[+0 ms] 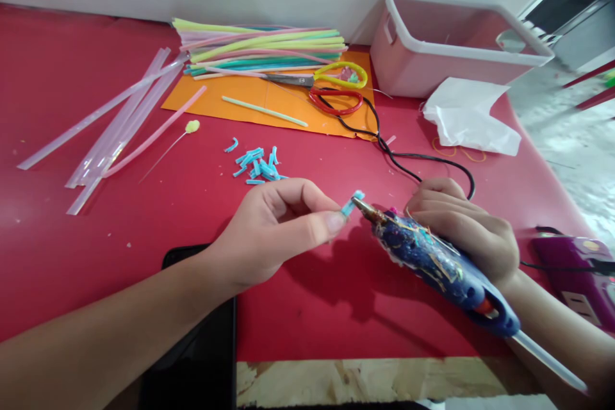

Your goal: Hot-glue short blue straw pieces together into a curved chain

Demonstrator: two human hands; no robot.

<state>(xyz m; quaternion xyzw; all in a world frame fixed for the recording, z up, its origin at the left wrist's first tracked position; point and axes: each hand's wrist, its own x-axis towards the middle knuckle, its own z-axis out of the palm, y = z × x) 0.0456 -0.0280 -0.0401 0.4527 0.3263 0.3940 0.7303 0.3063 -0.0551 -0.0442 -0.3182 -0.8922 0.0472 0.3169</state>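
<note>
Between the thumb and forefinger of my left hand [283, 230] is a short blue piece of pipe cleaner [348, 207]. My right hand [466, 230] is wrapped round a blue hot glue gun [432, 259], smeared with dried glue and threads. Its metal nozzle is at the upper end of the blue piece and seems to touch it. A clear glue stick [548, 360] juts from the gun's rear. Just beyond my left hand lies a small heap of cut blue pieces [262, 166]. The glue gun's trigger is hidden by my right hand.
At the back, a bundle of coloured pipe cleaners [264, 48] and scissors [307, 81] lie on orange paper [192, 97]. Clear glue sticks [129, 122] lie left, near a yellow-tipped wire [192, 127]. A bin [408, 67], white tissue [468, 115], black cord [408, 155], purple power box [567, 262] and phone [202, 346] surround my hands.
</note>
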